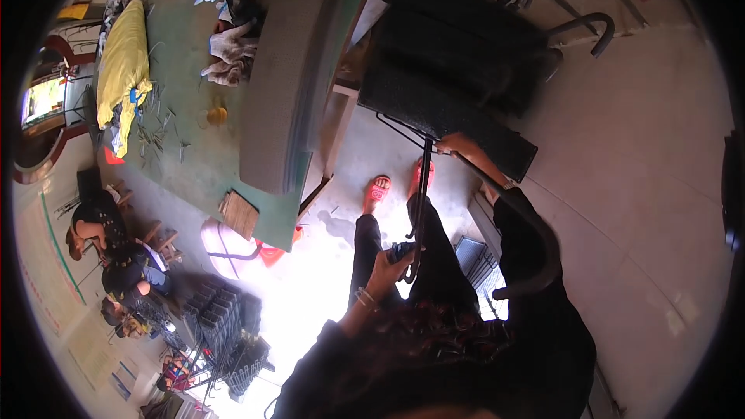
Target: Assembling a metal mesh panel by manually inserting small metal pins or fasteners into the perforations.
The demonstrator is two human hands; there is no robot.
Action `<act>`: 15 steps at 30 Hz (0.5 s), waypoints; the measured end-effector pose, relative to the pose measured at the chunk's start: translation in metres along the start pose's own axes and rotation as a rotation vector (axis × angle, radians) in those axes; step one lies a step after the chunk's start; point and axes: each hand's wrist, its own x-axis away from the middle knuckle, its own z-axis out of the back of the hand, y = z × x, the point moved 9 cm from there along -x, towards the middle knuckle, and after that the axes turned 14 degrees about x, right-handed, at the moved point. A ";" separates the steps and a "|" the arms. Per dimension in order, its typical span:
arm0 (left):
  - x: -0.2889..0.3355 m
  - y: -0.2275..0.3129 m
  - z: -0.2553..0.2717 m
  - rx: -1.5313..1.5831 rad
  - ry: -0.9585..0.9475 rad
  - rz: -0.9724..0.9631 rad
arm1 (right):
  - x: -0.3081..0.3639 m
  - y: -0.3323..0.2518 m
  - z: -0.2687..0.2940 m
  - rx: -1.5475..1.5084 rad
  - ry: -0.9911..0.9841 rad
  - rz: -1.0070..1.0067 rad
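Note:
My left hand (382, 273), with bracelets at the wrist, is closed around a small dark object (400, 251) whose kind I cannot make out. It is beside the lower end of a black metal frame (421, 209) made of thin bars. My right hand (459, 144) is stretched forward and closed on the upper part of that frame, beside the edge of a black panel (442, 120). A thick black curved handle (547, 244) arches past my right forearm and ends in a hook shape. The panel lies on a stack of black pieces.
Left of me is a green table (182, 109) with grey sheets (283, 70), gloves (233, 50), a yellow sack (124, 62) and a tape roll (216, 115). More curved black handles (582, 31) stick out beyond the stack. People (105, 233) sit near stacked black frames (221, 318).

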 end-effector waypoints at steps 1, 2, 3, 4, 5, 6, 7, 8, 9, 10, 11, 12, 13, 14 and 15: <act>0.000 0.000 0.001 -0.002 0.004 -0.003 | -0.008 0.008 0.002 0.083 0.033 0.025; -0.001 -0.001 -0.001 -0.005 0.003 0.023 | -0.016 0.017 0.004 0.084 0.034 0.030; -0.002 -0.002 -0.002 -0.009 0.003 0.049 | -0.024 0.033 0.007 0.120 0.039 -0.055; -0.002 0.008 -0.012 -0.012 -0.004 0.014 | -0.033 0.049 0.007 0.155 0.039 -0.137; -0.002 0.014 -0.017 -0.016 0.006 0.009 | -0.041 0.055 0.005 0.152 0.033 -0.128; -0.002 0.018 -0.021 -0.011 0.005 0.019 | -0.048 0.057 0.007 0.144 0.052 -0.081; -0.004 0.021 -0.026 -0.005 0.000 0.030 | -0.053 0.059 0.012 0.138 0.074 -0.036; -0.006 0.025 -0.032 -0.024 0.002 0.011 | -0.057 0.065 0.015 0.136 0.076 -0.031; -0.010 0.030 -0.035 -0.029 -0.001 0.008 | -0.060 0.070 0.019 0.059 0.055 -0.009; -0.010 0.031 -0.038 -0.039 -0.025 0.049 | -0.062 0.069 0.012 -0.025 0.024 0.010; -0.011 0.033 -0.044 -0.049 -0.052 0.091 | -0.063 0.069 0.011 -0.032 0.021 0.011; -0.013 0.037 -0.050 -0.072 -0.067 0.121 | -0.064 0.068 0.015 0.035 0.058 0.026; -0.015 0.038 -0.052 -0.077 -0.061 0.120 | -0.065 0.061 0.019 0.102 0.093 0.047; -0.017 0.041 -0.057 -0.075 -0.062 0.084 | -0.066 0.056 0.019 0.097 0.092 0.051; -0.018 0.045 -0.060 -0.072 -0.063 0.047 | -0.067 0.056 0.014 0.040 0.049 -0.004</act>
